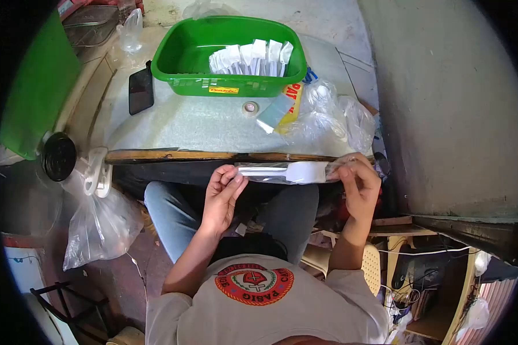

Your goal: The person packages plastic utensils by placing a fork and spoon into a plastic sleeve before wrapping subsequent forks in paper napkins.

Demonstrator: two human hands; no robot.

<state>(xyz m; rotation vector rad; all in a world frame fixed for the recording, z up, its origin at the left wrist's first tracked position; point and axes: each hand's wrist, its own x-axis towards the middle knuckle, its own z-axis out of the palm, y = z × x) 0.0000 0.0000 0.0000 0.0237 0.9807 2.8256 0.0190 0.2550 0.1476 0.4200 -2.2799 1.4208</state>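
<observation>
Small home work corner, likely a household packing spot. Improvised table [213, 123] with worn wooden edge against a rough plaster wall [443, 98]. Green plastic basin [181, 57] of wrapped packets, tape roll [250, 108], phone [140, 90], hanging plastic bags [98, 227], tangled cables [408, 287] beside a plastic chair [371, 264].

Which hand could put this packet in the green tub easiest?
Probably the right hand. It pinches the open end of the clear cutlery packet, and the packed ones sit on the right side of the green tub. The left hand only steadies the other end.
</observation>
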